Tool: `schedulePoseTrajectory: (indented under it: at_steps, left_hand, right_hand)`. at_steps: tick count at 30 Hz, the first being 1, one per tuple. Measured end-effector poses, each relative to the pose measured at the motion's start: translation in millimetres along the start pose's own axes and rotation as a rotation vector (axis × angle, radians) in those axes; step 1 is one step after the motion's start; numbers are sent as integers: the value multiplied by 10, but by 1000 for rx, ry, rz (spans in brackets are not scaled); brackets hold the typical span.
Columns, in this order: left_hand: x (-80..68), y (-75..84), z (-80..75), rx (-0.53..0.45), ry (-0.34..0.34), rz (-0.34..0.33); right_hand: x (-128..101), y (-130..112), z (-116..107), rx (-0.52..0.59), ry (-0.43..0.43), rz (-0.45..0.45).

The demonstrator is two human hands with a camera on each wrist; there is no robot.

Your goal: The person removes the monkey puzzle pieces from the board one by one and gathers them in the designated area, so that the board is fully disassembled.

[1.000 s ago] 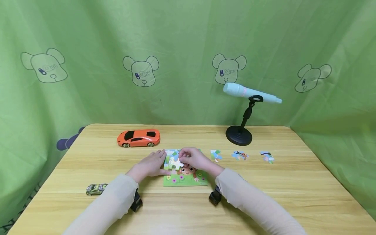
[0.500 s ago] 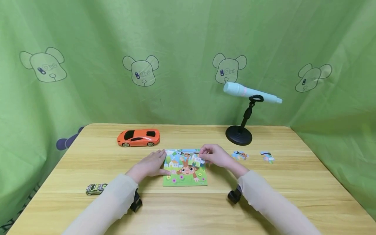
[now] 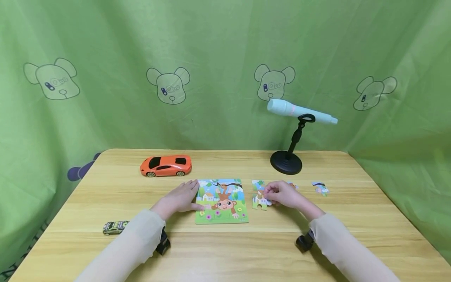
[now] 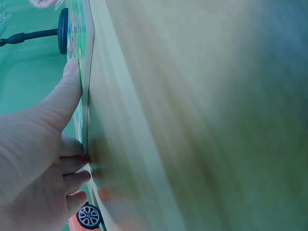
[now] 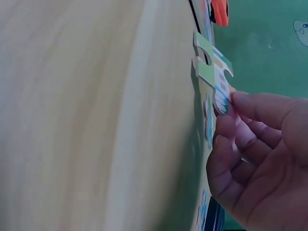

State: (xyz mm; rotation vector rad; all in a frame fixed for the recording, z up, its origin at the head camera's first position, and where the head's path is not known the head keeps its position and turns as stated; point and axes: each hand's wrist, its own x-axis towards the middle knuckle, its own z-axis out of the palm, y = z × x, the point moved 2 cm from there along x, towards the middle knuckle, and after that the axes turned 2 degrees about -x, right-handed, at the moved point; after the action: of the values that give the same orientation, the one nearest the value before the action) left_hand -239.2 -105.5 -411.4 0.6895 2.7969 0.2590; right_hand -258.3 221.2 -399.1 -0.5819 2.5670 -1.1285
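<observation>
My right hand (image 3: 284, 194) pinches a puzzle piece (image 3: 259, 201) showing a white house and green grass, between thumb and fingers. In the right wrist view the puzzle piece (image 5: 214, 72) tilts just over the table, held by its right end. My left hand (image 3: 181, 197) lies with extended fingers at the left edge of the monkey puzzle board (image 3: 222, 217). From the left wrist, the thumb of that hand (image 4: 33, 144) rests on the board's face, and its other fingers are along the edge.
Loose puzzle pieces lie right of the board: one (image 3: 258, 184) behind the held piece, one (image 3: 292, 186) partly behind my right hand, one (image 3: 320, 188) farther right. An orange toy car (image 3: 166, 165), a small patterned car (image 3: 115, 227) and a blue microphone (image 3: 303, 112) on a black stand (image 3: 286, 162) surround them.
My right hand has carried the house piece rightward from over the board to the table beside it. The left hand has stayed at the board's left edge.
</observation>
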Motion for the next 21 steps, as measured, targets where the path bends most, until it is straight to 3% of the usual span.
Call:
schedulePoseTrajectory:
  at_steps: [21]
  left_hand:
    - [-12,7,-12,-15,1,6]
  right_hand:
    - [-49,156,-3,-59,-49,28]
